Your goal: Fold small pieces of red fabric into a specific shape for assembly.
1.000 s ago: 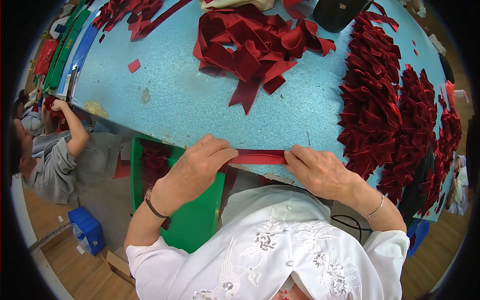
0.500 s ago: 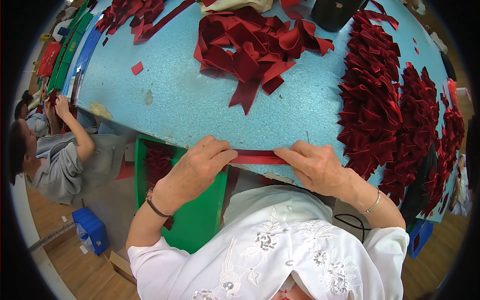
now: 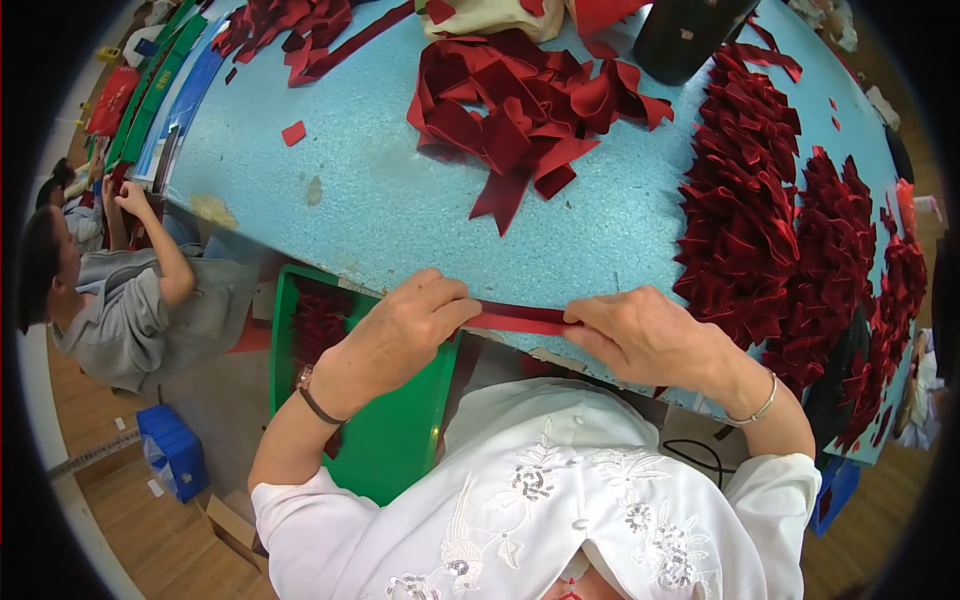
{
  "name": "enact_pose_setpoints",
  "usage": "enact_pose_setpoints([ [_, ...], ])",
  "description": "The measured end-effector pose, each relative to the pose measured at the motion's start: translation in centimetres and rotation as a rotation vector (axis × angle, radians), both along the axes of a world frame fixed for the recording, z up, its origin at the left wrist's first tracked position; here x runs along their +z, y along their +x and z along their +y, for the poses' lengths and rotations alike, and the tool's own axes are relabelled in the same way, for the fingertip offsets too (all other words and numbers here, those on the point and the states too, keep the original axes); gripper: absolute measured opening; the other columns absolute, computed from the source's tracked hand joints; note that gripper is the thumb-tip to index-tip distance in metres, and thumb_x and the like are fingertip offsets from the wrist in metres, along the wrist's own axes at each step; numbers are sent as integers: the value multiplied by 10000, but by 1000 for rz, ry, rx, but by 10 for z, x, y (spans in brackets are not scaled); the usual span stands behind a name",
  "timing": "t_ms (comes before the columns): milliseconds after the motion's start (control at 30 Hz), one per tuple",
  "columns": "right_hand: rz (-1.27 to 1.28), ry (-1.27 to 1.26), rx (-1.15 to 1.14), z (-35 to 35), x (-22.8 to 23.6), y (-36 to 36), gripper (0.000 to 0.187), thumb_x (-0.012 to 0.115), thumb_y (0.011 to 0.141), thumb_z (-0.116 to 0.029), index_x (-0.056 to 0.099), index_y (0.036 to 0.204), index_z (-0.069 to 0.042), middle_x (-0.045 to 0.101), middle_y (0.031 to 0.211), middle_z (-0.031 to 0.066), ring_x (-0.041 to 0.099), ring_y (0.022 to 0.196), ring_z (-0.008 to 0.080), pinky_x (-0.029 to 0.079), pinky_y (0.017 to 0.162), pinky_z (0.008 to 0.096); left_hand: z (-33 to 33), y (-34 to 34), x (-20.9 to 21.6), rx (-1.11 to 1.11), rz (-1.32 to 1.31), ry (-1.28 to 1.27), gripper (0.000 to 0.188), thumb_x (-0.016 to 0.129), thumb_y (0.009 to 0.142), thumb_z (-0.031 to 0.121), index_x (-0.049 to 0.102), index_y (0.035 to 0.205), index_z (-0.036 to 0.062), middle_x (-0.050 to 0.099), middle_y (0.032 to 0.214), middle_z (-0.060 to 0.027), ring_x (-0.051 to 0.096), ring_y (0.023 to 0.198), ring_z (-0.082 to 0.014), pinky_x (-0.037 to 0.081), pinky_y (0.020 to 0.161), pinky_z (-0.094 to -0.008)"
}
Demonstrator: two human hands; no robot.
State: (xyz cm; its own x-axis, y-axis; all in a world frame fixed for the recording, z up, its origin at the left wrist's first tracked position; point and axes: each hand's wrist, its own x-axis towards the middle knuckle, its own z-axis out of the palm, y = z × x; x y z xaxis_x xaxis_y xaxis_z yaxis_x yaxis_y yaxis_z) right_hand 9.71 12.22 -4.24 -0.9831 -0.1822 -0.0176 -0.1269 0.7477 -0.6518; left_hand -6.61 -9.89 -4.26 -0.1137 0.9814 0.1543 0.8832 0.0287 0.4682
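Left hand (image 3: 415, 325) on ribbon (image 3: 522, 318); ribbons (image 3: 318, 325) in tray (image 3: 390, 440)

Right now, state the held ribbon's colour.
The ribbon is red, dark along its far edge, clearest in the head view.

head: wide fisheye | head-worn, facing down | close above hands (image 3: 403, 328) and blue tabletop (image 3: 375, 215)

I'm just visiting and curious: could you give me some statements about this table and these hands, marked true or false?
1. The left hand and right hand hold one red ribbon. True.
2. The table is yellow. False: the table is blue.
3. The black container stands left of the ribbon pile. False: it stands to the right.
4. A green tray sits below the table edge. True.
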Motion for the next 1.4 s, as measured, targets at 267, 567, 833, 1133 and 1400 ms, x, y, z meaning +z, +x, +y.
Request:
enact_pose_setpoints([
  [267, 184, 232, -173, -26, -20, -7, 358, 639, 860, -241, 500, 599, -40, 505, 506, 105, 544, 484, 300, 397, 422, 395, -1, 1, -3, 8, -32, 35, 287, 582, 657, -108, 620, 927, -19, 594, 897, -120, 560, 800, -271, 489, 701, -341],
  [567, 448, 100, -298, -26, -36, -1, 180, 716, 771, -135, 581, 709, -34, 475, 556, 70, 498, 468, 232, 396, 416, 334, -3, -8, -9, 25, -75, 112, 272, 576, 653, -106, 630, 907, -24, 623, 887, -117, 580, 812, -264, 501, 682, -337],
  [833, 531, -66, -275, -20, -36, -7, 193, 724, 729, -97, 656, 903, -50, 557, 735, 76, 551, 665, 237, 445, 558, 345, 2, 7, 28, -32, -16, 182, 331, 577, 641, -112, 623, 961, -37, 592, 881, -127, 573, 799, -301, 497, 691, -349],
  [1133, 564, -249, -118, -10, -41, 0, 118, 686, 739, -37, 612, 829, -22, 577, 705, 75, 553, 631, 241, 436, 603, 352, 2, 16, 47, -20, 50, 163, 313, 588, 668, -108, 633, 968, -32, 611, 890, -143, 593, 810, -313, 495, 739, -384],
  [1400, 479, -456, -189, -12, -38, 8, 74, 660, 739, -21, 590, 748, -1, 566, 614, 109, 570, 528, 249, 441, 479, 340, 7, 22, 48, -11, 36, 100, 339, 564, 661, -130, 639, 974, -21, 612, 900, -144, 590, 828, -312, 494, 751, -386],
])
